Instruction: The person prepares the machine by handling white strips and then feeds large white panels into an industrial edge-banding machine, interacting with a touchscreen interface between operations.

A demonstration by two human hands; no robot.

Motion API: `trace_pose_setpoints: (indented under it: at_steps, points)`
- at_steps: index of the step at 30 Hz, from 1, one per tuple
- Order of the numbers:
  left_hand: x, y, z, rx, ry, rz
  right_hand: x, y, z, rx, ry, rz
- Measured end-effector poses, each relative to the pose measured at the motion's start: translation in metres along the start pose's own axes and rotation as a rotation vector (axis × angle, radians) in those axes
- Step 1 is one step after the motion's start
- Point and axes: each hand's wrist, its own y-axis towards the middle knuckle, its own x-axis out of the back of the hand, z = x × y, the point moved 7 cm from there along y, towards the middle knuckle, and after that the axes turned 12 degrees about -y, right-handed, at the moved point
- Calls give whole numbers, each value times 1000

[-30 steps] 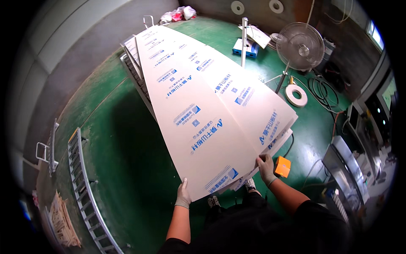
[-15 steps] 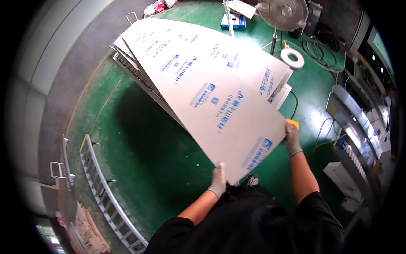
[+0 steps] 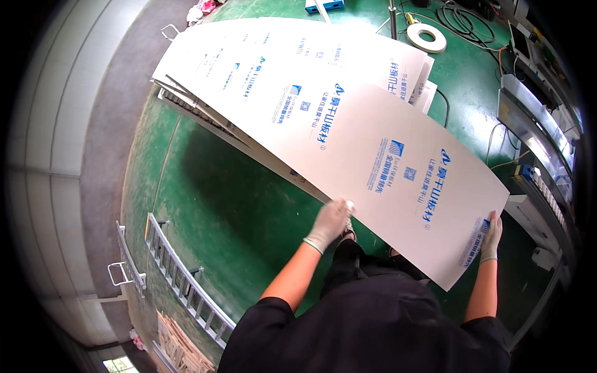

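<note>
A large white sheet panel (image 3: 373, 155) with blue printed marks is lifted at its near end, its far end resting on a stack of similar panels (image 3: 261, 68). My left hand (image 3: 328, 222), in a pale glove, grips the panel's near left edge. My right hand (image 3: 490, 236), also gloved, grips the near right corner. Both hands hold the same top panel above the green floor (image 3: 217, 205).
A metal ladder (image 3: 180, 280) lies on the floor at the lower left. A white tape roll (image 3: 426, 37) and cables lie at the far right. Machines and a bench (image 3: 535, 137) line the right side. A grey wall curves along the left.
The panel has swung and slid toward the right, with its near end closer to me. My hands have shifted along its near edge, and my view has tilted down and left.
</note>
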Motion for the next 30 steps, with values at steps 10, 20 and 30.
trace_pose_setpoints:
  at_steps: [10,20,30]
  points:
    - [259,176,132,-151,631,-481,-56,-64,26,-92,-1212,-433]
    - [326,208,146,-486,294,-566,-254,-55,133,275,-1194,-416]
    - [332,210,142,-412,329,-531,-258,-60,141,264,-1117,-423]
